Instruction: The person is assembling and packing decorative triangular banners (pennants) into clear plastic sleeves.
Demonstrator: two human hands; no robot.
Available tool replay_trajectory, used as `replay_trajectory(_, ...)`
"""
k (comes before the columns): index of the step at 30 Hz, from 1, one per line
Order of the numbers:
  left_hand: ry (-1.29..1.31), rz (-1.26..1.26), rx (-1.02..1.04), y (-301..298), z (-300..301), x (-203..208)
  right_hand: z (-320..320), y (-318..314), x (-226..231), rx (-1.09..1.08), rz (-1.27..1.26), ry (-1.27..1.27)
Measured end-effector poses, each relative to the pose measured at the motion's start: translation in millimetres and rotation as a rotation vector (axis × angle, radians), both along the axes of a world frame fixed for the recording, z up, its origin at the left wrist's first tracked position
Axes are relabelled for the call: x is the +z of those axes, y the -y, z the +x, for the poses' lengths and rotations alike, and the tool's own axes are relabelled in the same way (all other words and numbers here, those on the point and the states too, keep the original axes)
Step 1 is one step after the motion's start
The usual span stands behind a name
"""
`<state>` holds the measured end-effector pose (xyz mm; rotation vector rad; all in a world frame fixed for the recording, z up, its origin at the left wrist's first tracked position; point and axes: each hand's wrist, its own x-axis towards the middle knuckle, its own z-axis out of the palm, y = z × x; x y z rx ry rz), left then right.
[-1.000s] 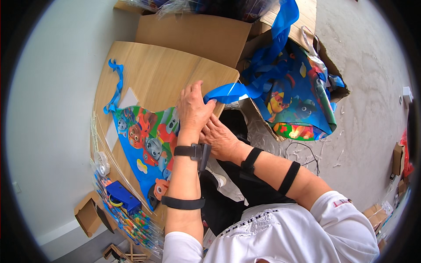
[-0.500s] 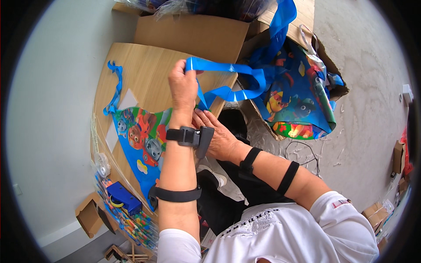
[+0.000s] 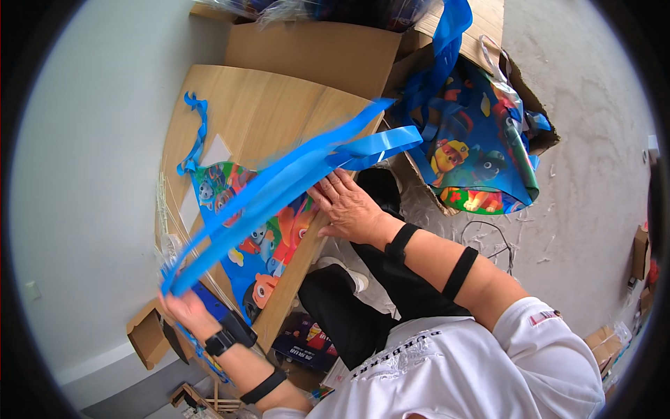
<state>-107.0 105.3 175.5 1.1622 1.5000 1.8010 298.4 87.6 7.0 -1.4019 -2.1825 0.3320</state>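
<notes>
A kite (image 3: 262,244) printed with cartoon animals on blue and green lies on the wooden table (image 3: 258,105). Long blue ribbon tails (image 3: 272,188) stretch diagonally above it, smeared by motion. Their lower-left end is gripped in my left hand (image 3: 188,314), out past the kite's left side beside a blue box. My right hand (image 3: 349,207) lies with fingers extended and close together over the kite's right corner at the table edge, where the ribbon starts. Whatever is under its fingertips is hidden. Another twisted blue ribbon (image 3: 197,133) trails from the kite's far left corner.
To the right, a cardboard box (image 3: 520,80) holds more cartoon-printed kites (image 3: 481,153) with blue ribbons. Thin pale rods (image 3: 167,202) and a tape roll (image 3: 171,246) lie along the left table edge, near the blue box (image 3: 211,302). A large carton (image 3: 314,56) stands behind.
My left hand has swept from the table's middle down to the far left, drawing the blue ribbon out long across the kite. The right hand stays at the corner, its fingers slightly shifted.
</notes>
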Motion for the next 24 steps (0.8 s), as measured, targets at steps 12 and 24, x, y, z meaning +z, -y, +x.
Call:
replay_trajectory(12, -1.072, -0.152, 0.192, 2, 85, -63, 1, 0, 3, 0.012, 0.003, 0.039)
replay_trajectory(24, -1.454, 0.074, -0.410, -120, 338, -83, -1, -1, 4, 0.024, -0.030, 0.114)
